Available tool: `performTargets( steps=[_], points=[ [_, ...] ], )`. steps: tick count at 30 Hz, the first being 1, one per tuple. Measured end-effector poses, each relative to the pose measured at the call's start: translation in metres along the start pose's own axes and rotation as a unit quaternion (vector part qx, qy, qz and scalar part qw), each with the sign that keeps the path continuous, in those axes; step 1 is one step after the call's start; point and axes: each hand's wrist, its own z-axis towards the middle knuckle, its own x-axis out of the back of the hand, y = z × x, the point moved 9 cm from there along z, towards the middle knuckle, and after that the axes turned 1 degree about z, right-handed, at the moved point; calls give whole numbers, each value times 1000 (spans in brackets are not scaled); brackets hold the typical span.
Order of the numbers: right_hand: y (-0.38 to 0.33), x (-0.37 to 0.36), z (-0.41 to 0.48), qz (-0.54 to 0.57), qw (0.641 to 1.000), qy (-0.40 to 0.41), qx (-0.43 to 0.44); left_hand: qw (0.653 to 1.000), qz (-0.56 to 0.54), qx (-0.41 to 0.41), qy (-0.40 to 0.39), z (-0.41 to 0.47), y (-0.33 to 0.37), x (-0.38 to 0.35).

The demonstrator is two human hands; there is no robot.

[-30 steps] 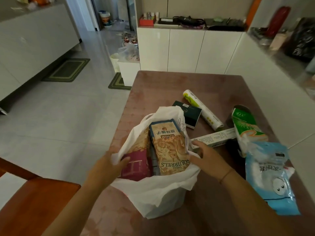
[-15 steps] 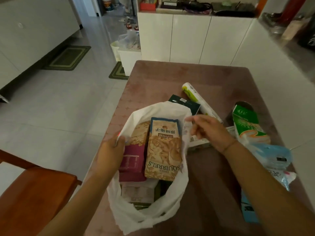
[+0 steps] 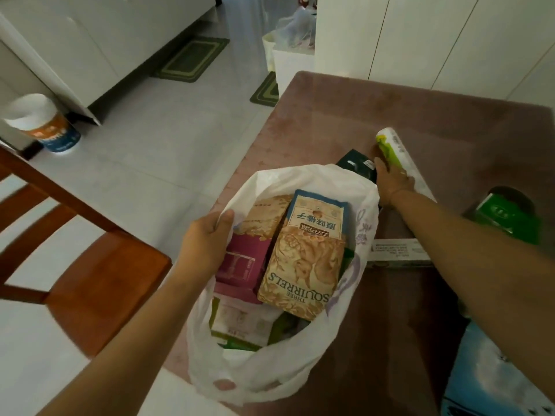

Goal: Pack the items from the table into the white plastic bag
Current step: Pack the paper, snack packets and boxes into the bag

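The white plastic bag (image 3: pixel 303 367) stands open at the table's near left edge. Inside it lie a tan "Three Squirrels" pouch (image 3: pixel 303 259), a pink box (image 3: pixel 243 265) and other packets. My left hand (image 3: pixel 207 244) grips the bag's left rim. Behind the bag, my right hand (image 3: pixel 390 178) reaches onto the dark box (image 3: pixel 357 165), its fingers lying on the box and against the white-and-green roll (image 3: pixel 396 148); whether it grips either I cannot tell. A long white box (image 3: pixel 396 253), a green pack (image 3: pixel 507 217) and a blue packet (image 3: pixel 489 373) lie to the right.
The brownish table (image 3: pixel 375 115) has white cabinets (image 3: pixel 435 40) behind it and to its right. A wooden chair (image 3: pixel 99 265) stands at the left on the tiled floor, with a paper-lined bucket (image 3: pixel 45 124) farther left and green mats (image 3: pixel 192 58) beyond.
My right hand left the bag's right rim and moved away to the dark box and roll behind it. The left hand stayed on the left rim. The view tilted downward.
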Motion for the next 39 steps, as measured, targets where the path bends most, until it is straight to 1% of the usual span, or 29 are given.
performTargets(
  steps=[3,6,8,9,10,11,12,13,14,15,16,17,18,20,22,23,25,27,29,30,31,32,33,34,35,36,37,38,39],
  points=[
    [10,11,-10,39,995,76,-44,1000,7,2,6,0,1,7],
    [26,50,-34,165,965,181,-89,1000,6,-6,9,-1,4,16],
    [25,88,-65,265,931,243,-65,1000,15,-20,9,-1,7,22],
    [16,109,-86,309,913,266,-26,999,16,-26,8,-1,9,25],
    [-1,125,-109,337,902,269,24,999,16,-29,5,-1,10,27],
    [-25,135,-135,346,901,248,83,999,13,-32,2,-1,12,29],
    [-55,138,-164,338,907,205,144,999,9,-34,-1,-1,13,31],
    [-84,132,-193,305,921,154,189,999,1,-33,-5,-2,14,33],
    [-109,119,-221,240,939,111,220,999,-7,-31,-7,-1,15,35],
    [-129,99,-243,152,956,82,238,1000,-17,-26,-6,-2,16,38],
    [-145,76,-262,68,964,63,250,999,-26,-19,-3,-2,16,42],
    [-156,55,-277,8,966,57,252,999,-34,-14,4,-3,15,45],
    [-165,39,-290,-23,965,64,253,999,-38,-11,10,-3,14,48],
    [-183,24,-312,-45,953,125,274,998,-62,-3,3,-4,12,48],
    [-200,19,-328,-73,931,195,300,993,-118,14,-21,-4,10,45],
    [-206,16,-332,-83,925,212,305,989,-145,26,-28,-4,10,44],
    [-210,8,-333,-97,924,208,307,985,-166,38,-25,-3,9,45],
    [-211,1,-330,-100,926,169,322,983,-179,26,-11,0,12,46],
    [-209,1,-319,-91,936,78,331,987,-158,-7,-8,1,20,47],
    [-206,3,-310,-64,944,19,322,992,-122,-39,-6,2,25,47],
    [-202,4,-300,-18,951,-31,306,994,-62,-86,1,0,33,49],
    [-196,7,-290,47,956,-68,282,989,17,-145,16,-4,42,51],
    [-191,11,-280,116,956,-85,255,971,93,-220,32,-15,53,53],
    [-185,14,-272,167,954,-88,233,938,151,-308,41,-33,63,52],
    [-182,15,-267,194,952,-88,221,900,195,-390,30,-57,71,47],
    [-181,13,-265,203,951,-88,216,857,239,-457,3,-81,71,38],
    [-181,12,-264,209,949,-90,216,809,296,-508,-26,-100,62,26],
    [-180,11,-263,218,947,-95,215,757,361,-541,-57,-114,45,14],
    [-180,12,-262,239,942,-104,210,715,427,-545,-96,-122,25,3]
  ],
)
